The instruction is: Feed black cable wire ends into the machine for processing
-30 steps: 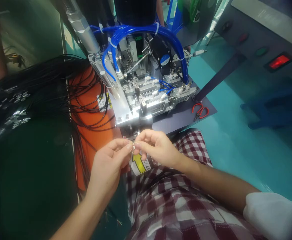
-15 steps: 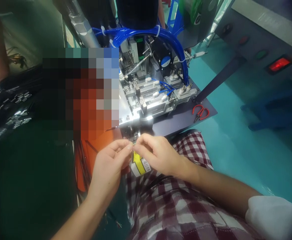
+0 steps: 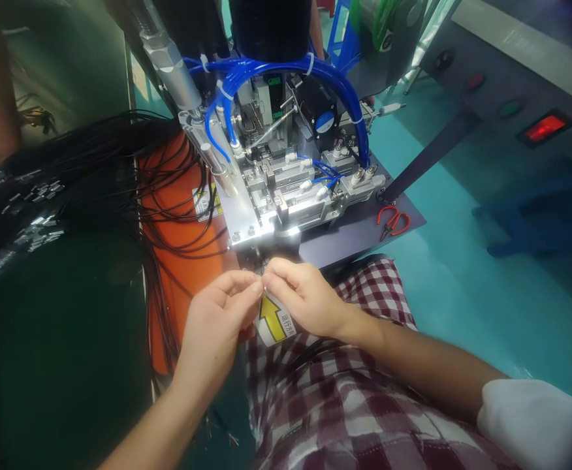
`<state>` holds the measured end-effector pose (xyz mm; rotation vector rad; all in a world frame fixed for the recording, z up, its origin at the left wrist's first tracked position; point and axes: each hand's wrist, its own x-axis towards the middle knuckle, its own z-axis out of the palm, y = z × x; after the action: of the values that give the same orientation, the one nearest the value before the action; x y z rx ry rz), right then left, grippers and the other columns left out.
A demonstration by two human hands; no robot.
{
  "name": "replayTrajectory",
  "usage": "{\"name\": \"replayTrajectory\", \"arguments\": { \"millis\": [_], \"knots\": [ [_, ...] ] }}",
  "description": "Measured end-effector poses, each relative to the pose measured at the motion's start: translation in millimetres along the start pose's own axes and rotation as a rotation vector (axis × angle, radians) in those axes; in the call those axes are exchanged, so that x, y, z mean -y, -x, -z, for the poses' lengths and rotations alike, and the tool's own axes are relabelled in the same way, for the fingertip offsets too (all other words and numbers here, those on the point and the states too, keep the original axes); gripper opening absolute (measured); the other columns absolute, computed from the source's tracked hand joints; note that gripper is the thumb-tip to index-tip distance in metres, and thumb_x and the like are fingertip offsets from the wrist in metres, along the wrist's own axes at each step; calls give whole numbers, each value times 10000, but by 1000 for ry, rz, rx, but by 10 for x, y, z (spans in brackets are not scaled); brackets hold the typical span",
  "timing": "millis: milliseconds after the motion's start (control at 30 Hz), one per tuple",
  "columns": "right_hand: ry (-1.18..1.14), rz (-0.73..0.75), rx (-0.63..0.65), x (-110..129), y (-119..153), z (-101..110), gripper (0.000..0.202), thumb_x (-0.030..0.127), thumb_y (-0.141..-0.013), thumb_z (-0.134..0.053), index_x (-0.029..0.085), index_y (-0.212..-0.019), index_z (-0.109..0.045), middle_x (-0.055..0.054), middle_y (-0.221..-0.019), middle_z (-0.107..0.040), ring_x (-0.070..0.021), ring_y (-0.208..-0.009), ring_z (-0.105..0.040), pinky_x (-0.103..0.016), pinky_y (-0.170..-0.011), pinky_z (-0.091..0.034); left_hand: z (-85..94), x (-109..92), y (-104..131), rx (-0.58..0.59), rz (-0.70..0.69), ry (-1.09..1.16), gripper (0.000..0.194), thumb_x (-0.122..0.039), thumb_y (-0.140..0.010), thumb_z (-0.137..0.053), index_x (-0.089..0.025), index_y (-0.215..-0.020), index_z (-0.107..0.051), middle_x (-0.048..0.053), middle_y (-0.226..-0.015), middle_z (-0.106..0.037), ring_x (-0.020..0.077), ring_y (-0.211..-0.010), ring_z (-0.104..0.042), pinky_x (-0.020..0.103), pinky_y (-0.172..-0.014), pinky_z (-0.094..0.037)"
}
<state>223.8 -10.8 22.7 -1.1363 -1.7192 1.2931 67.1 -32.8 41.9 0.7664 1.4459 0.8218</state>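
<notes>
1. Maroon-and-white checked cloth (image 3: 335,398) covers the lap, below both forearms.
2. Left hand (image 3: 220,310) and right hand (image 3: 308,297) meet at their fingertips; both sets of fingers are pinched, seemingly on a tiny pale piece (image 3: 265,288) too small to identify.
3. Half a second ago a thin strip showed between them; now the fingertips sit closer and hide most of it, which suggests a tighter, finer hold.
4. Just beneath is a yellow-arrow label (image 3: 275,323); left of it, black cables (image 3: 163,176) drape over an orange panel (image 3: 207,261).
5. Beyond stands the machine (image 3: 298,209), red-handled cutters (image 3: 390,225) on its dark base (image 3: 335,249).
</notes>
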Motion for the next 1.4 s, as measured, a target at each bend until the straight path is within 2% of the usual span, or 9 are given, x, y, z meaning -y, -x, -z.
{"name": "replayTrajectory", "arguments": {
  "millis": [167,333,467,633,800,900,1000,1233,1400],
  "knots": [
    [-280,-17,4,-94,-123,67,297,303,-947,-490,198,-677,-421,53,-632,-379,-95,-589,-342,-253,-569,-291,-80,-43,-95,-20,-245,-125,190,-375,-795,-725,-212,-839,-636,-80,-503,-450,64,-404,-352,178,-372,-279],
    [-537,-128,23,-156,-164,76,334,381,-911,-543,194,-653,-441,68,-585,-381,-82,-536,-309,-249,-527,-256,-86,54,-244,-86,-795,-429,73,-172,-859,-636,-192,-791,-652,-4,-775,-639,116,-697,-585,226,-616,-479],
    [-529,-192,30,-164,-91,45,343,361,-918,-515,201,-632,-411,64,-579,-383,-83,-533,-310,-252,-528,-259,-39,127,-300,-28,-1129,-634,176,-46,-863,-581,-197,-889,-666,6,-864,-657,117,-799,-605,237,-737,-499],
    [-168,-58,-213,-132,-29,-16,268,305,-929,-494,197,-687,-448,46,-630,-414,-107,-601,-380,-273,-601,-317,-48,106,-280,-90,-893,-506,83,-142,-870,-630,-201,-814,-647,-3,-817,-648,131,-760,-624,251,-700,-513],
    [-404,-167,-78,-114,-76,-4,303,328,-931,-481,200,-661,-426,61,-602,-393,-90,-538,-344,-252,-528,-295,-32,91,-267,-107,-1092,-643,130,-106,-852,-618,-210,-854,-696,13,-868,-678,130,-791,-626,249,-722,-504],
    [-398,-153,-58,-124,-99,46,302,314,-919,-516,194,-654,-434,65,-596,-403,-85,-542,-344,-243,-527,-288,-27,37,-249,-46,-753,-518,28,-210,-861,-643,-200,-881,-661,7,-830,-666,126,-719,-618,246,-668,-502],
    [-384,-167,-11,-148,-127,88,321,309,-927,-517,189,-642,-429,64,-592,-408,-80,-539,-339,-238,-528,-283,-13,-8,-230,7,-512,-412,201,-298,-821,-690,-202,-985,-623,-2,-827,-655,135,-691,-621,242,-619,-500],
    [-313,-161,-12,-323,-245,93,313,290,-930,-519,187,-644,-443,65,-591,-385,-82,-538,-332,-237,-527,-277,49,59,-309,-145,-982,-891,120,-213,-931,-569,-200,-900,-684,25,-878,-675,152,-816,-637,269,-754,-500],
    [-243,-148,-11,-397,-268,105,314,270,-945,-496,196,-647,-429,66,-587,-352,-89,-542,-326,-244,-529,-282,88,98,-377,-37,-1051,-980,178,-141,-958,-500,-177,-1007,-667,39,-917,-665,142,-829,-637,256,-768,-500]
  ]
}}
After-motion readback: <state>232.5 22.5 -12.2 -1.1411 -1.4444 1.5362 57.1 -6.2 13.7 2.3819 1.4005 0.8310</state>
